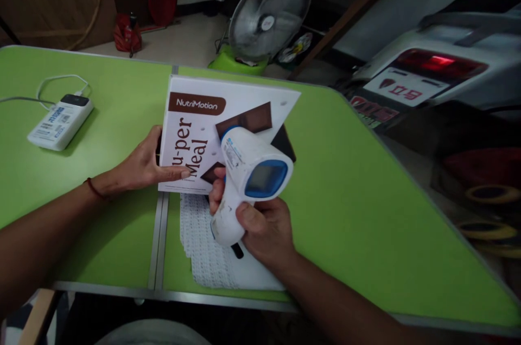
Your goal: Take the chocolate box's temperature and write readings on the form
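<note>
Two holds: our left hand pinches the box at eight o'clock; our right hand clasps the thermometer.

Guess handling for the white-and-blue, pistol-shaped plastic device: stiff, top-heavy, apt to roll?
Device likely stiff: looks hard-moulded. Probably top-heavy: bulky screen end, slimmer handle in the right hand. Might rock if laid down: looks rounded.

The lighting is dim, with blurred fan blades and a red glint on the taillight.
</note>
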Available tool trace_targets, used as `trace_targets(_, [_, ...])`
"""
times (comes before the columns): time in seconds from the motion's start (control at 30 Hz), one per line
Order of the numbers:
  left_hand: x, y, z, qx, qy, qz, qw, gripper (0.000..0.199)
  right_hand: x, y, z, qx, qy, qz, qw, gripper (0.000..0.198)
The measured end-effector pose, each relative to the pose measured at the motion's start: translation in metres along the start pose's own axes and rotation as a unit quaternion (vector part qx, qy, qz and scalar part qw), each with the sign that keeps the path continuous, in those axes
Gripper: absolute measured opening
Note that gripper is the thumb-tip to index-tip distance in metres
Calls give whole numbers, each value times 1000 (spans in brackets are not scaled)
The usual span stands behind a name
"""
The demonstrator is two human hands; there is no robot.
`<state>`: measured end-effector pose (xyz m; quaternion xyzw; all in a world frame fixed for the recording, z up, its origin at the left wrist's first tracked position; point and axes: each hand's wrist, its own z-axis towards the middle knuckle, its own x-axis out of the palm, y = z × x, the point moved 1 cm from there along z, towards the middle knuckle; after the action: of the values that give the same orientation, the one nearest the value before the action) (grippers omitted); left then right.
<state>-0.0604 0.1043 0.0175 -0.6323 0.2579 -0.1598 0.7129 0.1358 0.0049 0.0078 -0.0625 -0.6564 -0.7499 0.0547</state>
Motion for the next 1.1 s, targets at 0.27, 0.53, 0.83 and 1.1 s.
trace_targets(0.27, [0, -1, -1, 4, -1, 3, 1000, 67, 1, 1, 0, 24, 8, 19, 999, 41])
trace_targets(0.53, [0, 4, 0, 5, -7, -3, 1000, 70, -2, -1, -2, 9, 26, 5, 1000, 36])
trace_targets(0.83, [1, 3, -1, 6, -10, 10, 1000, 70, -1, 0, -2, 17, 28, 15, 999, 37])
trace_targets(1.1, [-1, 5, 0, 12, -9, 11, 1000, 70, -3, 0, -2, 17, 36, 16, 999, 36])
